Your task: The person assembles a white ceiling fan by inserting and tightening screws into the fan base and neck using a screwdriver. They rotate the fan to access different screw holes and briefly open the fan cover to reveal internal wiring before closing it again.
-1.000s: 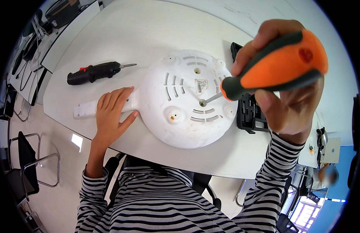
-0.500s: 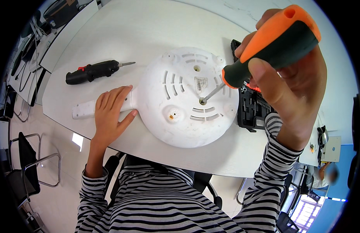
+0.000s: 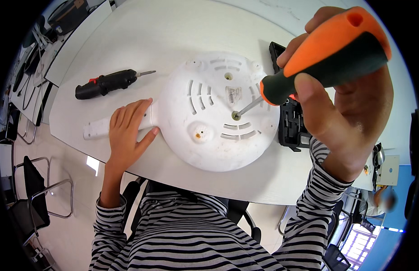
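A round white plastic appliance housing (image 3: 182, 140) lies on the table with its slotted, footed face up. Its flat handle (image 3: 96, 128) sticks out to the left. My left hand (image 3: 128, 131) lies across that handle beside the round body, fingers stretched out and thumb apart. In my right hand (image 3: 340, 108) is a large orange-and-black screwdriver (image 3: 327, 54), gripped by its handle and tilted. Its thin metal shaft runs down to the left, and the tip is in a recessed screw hole (image 3: 235, 116) near the middle of the housing. A second recessed hole (image 3: 228, 76) shows farther back.
A black cordless screwdriver (image 3: 105, 84) with a bit lies left of the housing on the white table (image 3: 128, 45). Partly behind my right hand is an open black tool case (image 3: 291, 128). Black chairs (image 3: 35, 194) stand left; another person (image 3: 379, 203) is far right.
The screwdriver's handle and my right hand have shifted a little to the right, tilting the tool more. Its tip remains in the same hole. My left hand stays on the handle.
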Motion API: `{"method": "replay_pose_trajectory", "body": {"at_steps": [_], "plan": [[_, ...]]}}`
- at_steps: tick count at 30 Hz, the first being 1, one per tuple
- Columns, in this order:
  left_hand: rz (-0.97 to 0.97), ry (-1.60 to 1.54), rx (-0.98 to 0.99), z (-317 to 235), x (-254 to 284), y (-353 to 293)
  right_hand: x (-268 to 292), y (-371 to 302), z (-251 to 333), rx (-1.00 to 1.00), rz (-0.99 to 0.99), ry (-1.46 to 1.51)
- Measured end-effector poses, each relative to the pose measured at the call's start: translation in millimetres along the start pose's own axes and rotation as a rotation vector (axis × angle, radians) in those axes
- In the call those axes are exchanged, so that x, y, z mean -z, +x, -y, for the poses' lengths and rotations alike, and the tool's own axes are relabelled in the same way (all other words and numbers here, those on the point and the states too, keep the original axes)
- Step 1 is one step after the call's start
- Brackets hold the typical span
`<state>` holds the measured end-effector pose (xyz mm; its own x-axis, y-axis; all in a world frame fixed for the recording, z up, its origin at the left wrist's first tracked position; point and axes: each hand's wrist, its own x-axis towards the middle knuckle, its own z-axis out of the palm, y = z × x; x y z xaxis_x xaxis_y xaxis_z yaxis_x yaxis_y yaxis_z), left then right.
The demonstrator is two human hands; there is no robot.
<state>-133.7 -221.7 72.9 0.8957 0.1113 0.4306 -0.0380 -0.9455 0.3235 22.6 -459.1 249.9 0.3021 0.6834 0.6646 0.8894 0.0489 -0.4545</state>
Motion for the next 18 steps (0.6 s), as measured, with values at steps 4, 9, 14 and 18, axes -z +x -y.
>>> {"method": "replay_pose_trajectory", "body": {"at_steps": [4,9,14,18], "plan": [[0.007,-0.032,-0.015,-3,-3,5,8,-1,6,-0.016,0.019,-0.062],[-0.015,-0.196,0.027,-4,15,6,4,2,6,-0.013,0.032,-0.082],[-0.203,-0.304,-0.248,-40,69,62,-2,0,16,-0.126,-0.045,-0.107],[-0.157,-0.522,-0.454,-73,101,115,-1,1,21,-0.183,-0.055,-0.099]]}}
